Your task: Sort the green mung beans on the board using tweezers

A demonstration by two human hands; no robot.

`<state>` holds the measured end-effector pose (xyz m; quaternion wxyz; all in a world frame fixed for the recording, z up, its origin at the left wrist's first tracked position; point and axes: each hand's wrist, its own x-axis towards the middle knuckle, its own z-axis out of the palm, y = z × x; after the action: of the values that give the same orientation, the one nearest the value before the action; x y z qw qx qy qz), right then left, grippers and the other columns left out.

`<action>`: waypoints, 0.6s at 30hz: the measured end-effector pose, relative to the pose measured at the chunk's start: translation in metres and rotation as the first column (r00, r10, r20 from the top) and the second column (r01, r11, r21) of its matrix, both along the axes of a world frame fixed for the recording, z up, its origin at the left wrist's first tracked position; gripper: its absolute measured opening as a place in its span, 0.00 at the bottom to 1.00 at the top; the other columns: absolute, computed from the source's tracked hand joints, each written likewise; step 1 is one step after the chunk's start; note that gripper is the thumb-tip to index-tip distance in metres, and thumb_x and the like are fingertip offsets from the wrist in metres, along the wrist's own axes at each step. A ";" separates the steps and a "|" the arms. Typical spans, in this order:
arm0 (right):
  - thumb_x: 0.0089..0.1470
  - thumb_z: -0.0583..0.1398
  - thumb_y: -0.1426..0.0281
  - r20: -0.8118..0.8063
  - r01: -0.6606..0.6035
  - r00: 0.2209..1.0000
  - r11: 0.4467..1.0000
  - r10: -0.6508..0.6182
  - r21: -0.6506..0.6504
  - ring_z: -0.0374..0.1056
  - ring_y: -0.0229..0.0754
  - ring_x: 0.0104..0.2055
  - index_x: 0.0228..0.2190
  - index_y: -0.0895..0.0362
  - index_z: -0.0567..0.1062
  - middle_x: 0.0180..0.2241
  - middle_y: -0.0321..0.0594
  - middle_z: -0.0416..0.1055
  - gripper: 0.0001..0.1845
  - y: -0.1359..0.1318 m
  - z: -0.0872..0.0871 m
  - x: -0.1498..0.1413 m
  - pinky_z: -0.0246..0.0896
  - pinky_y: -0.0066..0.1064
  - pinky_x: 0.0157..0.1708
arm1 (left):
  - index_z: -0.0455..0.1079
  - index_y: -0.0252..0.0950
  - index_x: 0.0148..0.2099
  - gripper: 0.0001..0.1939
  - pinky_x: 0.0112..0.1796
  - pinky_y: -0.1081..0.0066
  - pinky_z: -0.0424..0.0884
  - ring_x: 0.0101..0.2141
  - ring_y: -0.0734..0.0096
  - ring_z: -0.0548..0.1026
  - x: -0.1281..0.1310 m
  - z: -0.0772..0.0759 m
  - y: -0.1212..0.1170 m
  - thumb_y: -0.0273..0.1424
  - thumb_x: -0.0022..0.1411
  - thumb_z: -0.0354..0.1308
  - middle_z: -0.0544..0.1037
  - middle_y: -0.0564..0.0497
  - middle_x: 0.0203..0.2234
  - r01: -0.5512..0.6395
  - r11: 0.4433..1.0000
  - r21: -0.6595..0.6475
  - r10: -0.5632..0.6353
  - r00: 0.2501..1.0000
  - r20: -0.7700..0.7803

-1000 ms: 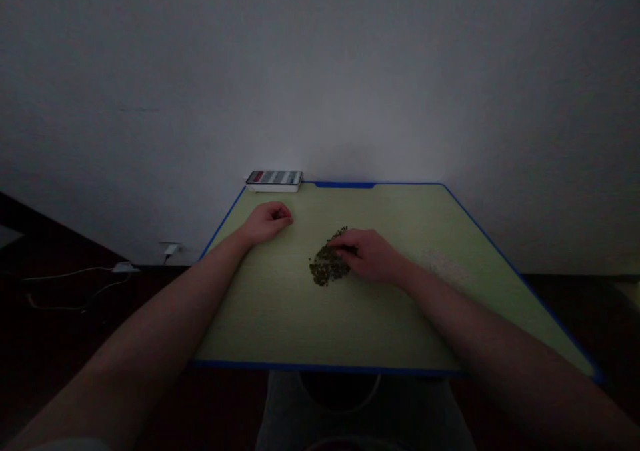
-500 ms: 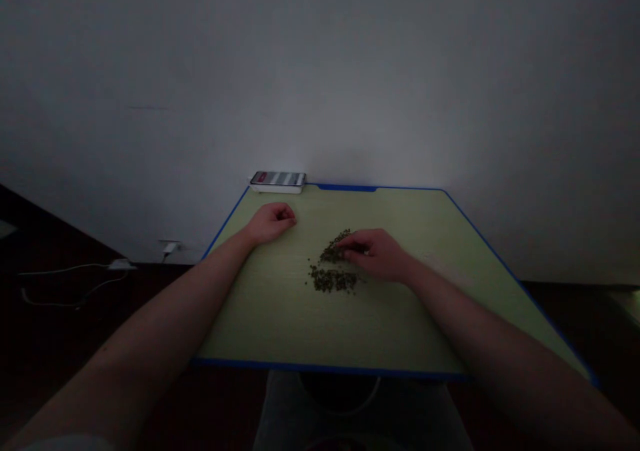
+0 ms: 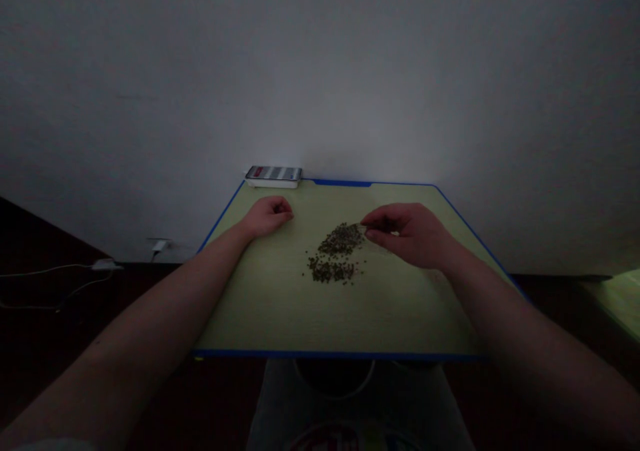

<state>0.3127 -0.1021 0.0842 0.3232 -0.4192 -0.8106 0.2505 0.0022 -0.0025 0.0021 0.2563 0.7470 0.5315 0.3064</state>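
Small dark grains, perhaps seeds or dried beans, lie in two loose patches on the pale yellow-green table: a farther pile and a nearer pile. Stray grains are scattered round both. My right hand is at the right edge of the farther pile, thumb and fingers drawn together in a pinch. Whatever is between its fingertips is too small and dark to make out. To the left of the piles, my left hand rests on the table, fingers curled in loosely, apart from the grains. Nothing shows in it.
A phone lies on a white box at the table's back left corner, against the grey wall. Blue edging runs round the table. A plug and white cables are low at the left. Beneath the front edge is a dark round container.
My right hand has moved right and slightly away from me, from over the farther pile to its right edge, uncovering more grains. My left hand stays in place; the view has shifted a little.
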 end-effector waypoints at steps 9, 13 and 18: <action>0.50 0.61 0.71 0.071 -0.153 0.985 0.984 0.160 -0.088 0.70 0.37 0.28 0.37 0.55 0.80 0.28 0.37 0.77 0.11 0.002 -0.052 -0.026 0.62 0.28 0.28 | 0.70 0.34 0.29 0.09 0.27 0.73 0.61 0.24 0.75 0.64 0.000 -0.001 0.001 0.35 0.47 0.57 0.68 0.55 0.20 0.001 1.000 0.002 -0.001 1.000 0.007; 0.51 0.61 0.72 0.139 -0.097 0.985 0.993 0.105 -0.059 0.71 0.38 0.30 0.40 0.52 0.80 0.31 0.36 0.79 0.13 0.005 -0.056 -0.025 0.63 0.29 0.31 | 0.69 0.34 0.29 0.09 0.26 0.73 0.60 0.24 0.76 0.64 -0.001 -0.004 0.005 0.35 0.47 0.58 0.67 0.55 0.20 0.008 1.000 -0.008 -0.007 1.000 0.025; 0.52 0.61 0.72 0.143 -0.076 0.986 0.994 0.086 -0.073 0.73 0.39 0.33 0.41 0.51 0.80 0.34 0.37 0.79 0.14 0.006 -0.058 -0.022 0.65 0.30 0.33 | 0.70 0.33 0.30 0.10 0.26 0.72 0.60 0.23 0.75 0.64 0.000 -0.003 0.004 0.36 0.48 0.58 0.68 0.54 0.21 0.006 1.000 -0.029 -0.005 1.000 0.009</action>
<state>0.2908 -0.0964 0.0259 0.2385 -0.4136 -0.8396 0.2593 0.0022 0.0017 -0.0008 0.2702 0.7433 0.5327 0.3011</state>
